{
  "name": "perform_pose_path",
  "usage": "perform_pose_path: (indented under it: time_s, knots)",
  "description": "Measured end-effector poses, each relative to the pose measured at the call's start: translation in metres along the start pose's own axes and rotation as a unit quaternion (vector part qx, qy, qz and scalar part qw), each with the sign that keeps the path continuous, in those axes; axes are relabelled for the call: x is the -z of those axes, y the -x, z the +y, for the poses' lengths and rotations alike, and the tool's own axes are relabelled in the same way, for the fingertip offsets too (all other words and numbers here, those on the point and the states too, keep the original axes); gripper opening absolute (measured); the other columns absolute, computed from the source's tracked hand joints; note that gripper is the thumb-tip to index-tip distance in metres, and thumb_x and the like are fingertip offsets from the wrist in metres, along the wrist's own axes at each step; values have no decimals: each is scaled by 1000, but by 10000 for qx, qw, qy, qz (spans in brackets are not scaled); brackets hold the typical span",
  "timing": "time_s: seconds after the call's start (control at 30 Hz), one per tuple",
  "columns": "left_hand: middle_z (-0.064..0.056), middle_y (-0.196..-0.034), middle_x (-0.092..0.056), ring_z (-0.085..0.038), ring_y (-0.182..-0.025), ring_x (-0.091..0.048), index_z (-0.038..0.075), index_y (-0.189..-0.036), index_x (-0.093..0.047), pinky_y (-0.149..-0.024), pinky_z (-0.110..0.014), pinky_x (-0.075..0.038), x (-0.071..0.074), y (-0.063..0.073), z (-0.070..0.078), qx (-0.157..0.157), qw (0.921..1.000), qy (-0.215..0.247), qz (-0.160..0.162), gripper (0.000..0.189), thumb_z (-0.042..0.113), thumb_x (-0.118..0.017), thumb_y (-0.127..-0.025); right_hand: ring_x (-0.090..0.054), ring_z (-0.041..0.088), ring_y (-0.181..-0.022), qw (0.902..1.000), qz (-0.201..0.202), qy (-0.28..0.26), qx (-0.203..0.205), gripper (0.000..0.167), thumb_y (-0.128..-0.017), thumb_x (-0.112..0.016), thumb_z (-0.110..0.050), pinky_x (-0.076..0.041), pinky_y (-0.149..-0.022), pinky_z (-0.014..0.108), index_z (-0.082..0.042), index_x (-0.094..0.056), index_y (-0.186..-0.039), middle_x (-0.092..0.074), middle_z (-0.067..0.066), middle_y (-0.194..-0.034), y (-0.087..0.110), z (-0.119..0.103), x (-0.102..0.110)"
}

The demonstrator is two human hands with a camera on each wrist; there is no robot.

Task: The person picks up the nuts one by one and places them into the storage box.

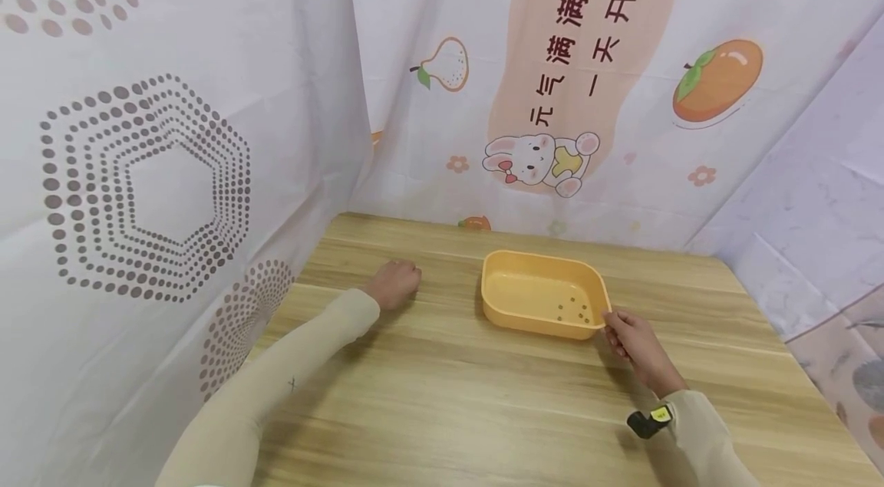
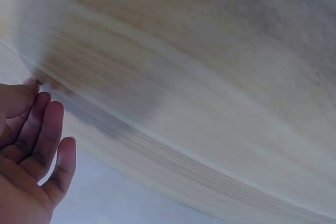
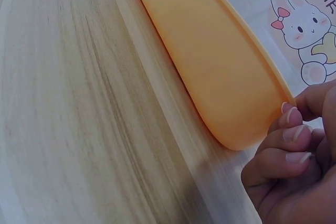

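Observation:
An orange-yellow plastic basin (image 1: 535, 322) with rounded corners stands on the wooden table. Several small dark round pieces (image 1: 572, 300) lie in its right half. My right hand (image 1: 637, 347) pinches the basin's near right corner at the rim; in the right wrist view the thumb and forefinger close on that edge while the other fingers curl below. Off to the left, my left hand (image 1: 395, 284) is low over the table with curled fingers. In the left wrist view, its thumb and forefinger meet at a small dark piece (image 2: 38, 82), mostly hidden by the fingertips.
The wood-grain table (image 1: 442, 395) spreads around both hands. Printed white curtains (image 1: 428, 126) hang along its back and left sides, and another curtain (image 1: 829, 241) closes the right. A black device (image 1: 649, 422) is strapped on the right wrist.

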State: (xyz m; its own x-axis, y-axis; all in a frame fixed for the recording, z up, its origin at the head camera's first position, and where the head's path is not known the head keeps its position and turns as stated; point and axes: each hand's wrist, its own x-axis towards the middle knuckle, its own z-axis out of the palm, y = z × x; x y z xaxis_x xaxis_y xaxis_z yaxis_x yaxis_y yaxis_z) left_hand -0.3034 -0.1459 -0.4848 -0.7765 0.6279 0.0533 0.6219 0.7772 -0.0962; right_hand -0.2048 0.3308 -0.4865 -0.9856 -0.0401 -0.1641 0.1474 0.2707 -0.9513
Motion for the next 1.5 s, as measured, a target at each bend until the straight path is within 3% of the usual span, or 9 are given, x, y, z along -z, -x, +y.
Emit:
perform_pose_path:
  time_s: [0.17,0.37,0.7,1.17,1.5]
  knots:
    - [-12,-101,-70,-26,-94,-68,-1,-108,-70,-85,-37,-58,-4,1,0,-22,10000,-51,-36,17,8,-73,-95,-39,7,-53,10000,65,10,-30,37,-111,-47,-28,-34,-47,21,2,-52,-89,-45,-2,-68,0,3,-1]
    - [-8,-97,-70,-22,-90,-69,-1,-105,-70,-83,-31,-58,1,2,0,22,9999,80,66,15,11,-74,-95,-39,7,-53,9999,92,97,-32,38,-111,-47,-29,-34,-48,21,3,-52,-90,-45,-2,-68,2,1,-2]
    - [1,-79,-62,-13,-70,-57,7,-88,-66,-67,-29,-52,9,2,1,-67,9972,602,430,7,6,-67,-95,-39,7,-53,9999,96,108,-30,40,-111,-48,-31,-35,-48,21,4,-52,-91,-46,-2,-68,3,0,-2]
    - [1,-84,-62,-15,-76,-60,10,-91,-67,-74,-34,-51,9,-5,4,28,9956,722,594,8,8,-62,-97,-39,7,-53,9999,85,105,38,39,-111,-47,-29,-35,-47,21,4,-52,-90,-46,-2,-69,3,-1,-1]
    - [0,-88,-67,-14,-79,-64,9,-94,-69,-75,-34,-54,14,-10,8,-329,9943,670,756,10,10,-61,-100,-39,7,-53,9999,76,110,102,40,-111,-48,-29,-35,-47,21,5,-51,-89,-45,-2,-69,2,0,-1]
